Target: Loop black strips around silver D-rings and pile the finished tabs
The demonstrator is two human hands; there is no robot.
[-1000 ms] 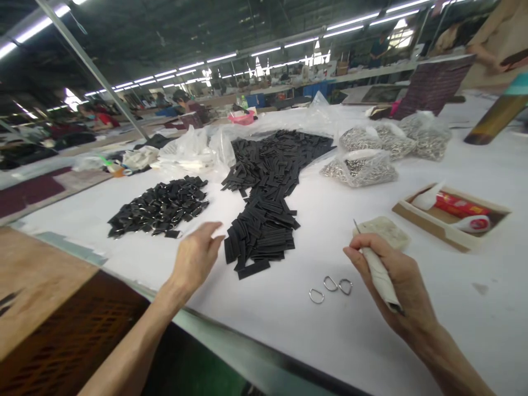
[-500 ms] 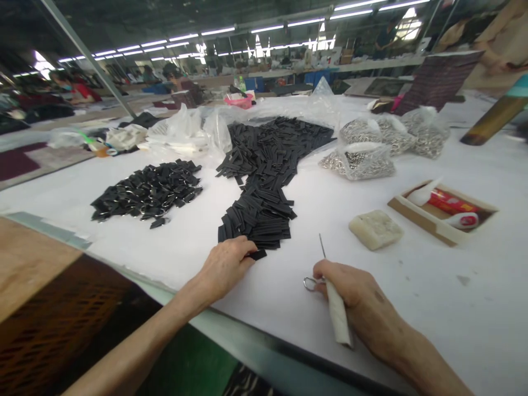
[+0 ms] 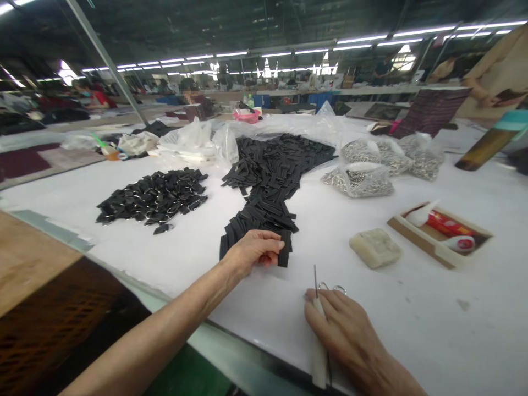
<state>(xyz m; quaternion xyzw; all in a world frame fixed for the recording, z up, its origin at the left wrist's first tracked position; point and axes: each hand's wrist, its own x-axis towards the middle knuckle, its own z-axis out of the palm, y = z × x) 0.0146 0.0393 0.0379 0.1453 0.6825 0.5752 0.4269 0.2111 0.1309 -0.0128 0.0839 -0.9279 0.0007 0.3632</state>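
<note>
My left hand (image 3: pixel 258 250) pinches a short black fabric strip (image 3: pixel 284 250) between thumb and fingers, at the front of a heap of black strips (image 3: pixel 266 212). My right hand (image 3: pixel 344 324) rests low over the table to the right, closed round an awl (image 3: pixel 319 352) with a pale wrapped handle and a thin metal shaft pointing away from me. Metal rings (image 3: pixel 340 289) show just past its fingertips; whether the fingers grip them is hidden. On the left is a pile of black loops with metal rings (image 3: pixel 154 198).
Clear bags of metal rings (image 3: pixel 358 180) lie at the back right. Nearer are a pale block (image 3: pixel 375 247) and an open box (image 3: pixel 421 246) holding a red tube and white pieces. A bottle (image 3: pixel 490 140) leans at far right. A co-worker (image 3: pixel 501 71) stands beyond.
My left hand has lifted a black strip from the heap's front edge and moved right. My right hand has turned palm down, and more rings show by its fingers. The view has tilted up.
</note>
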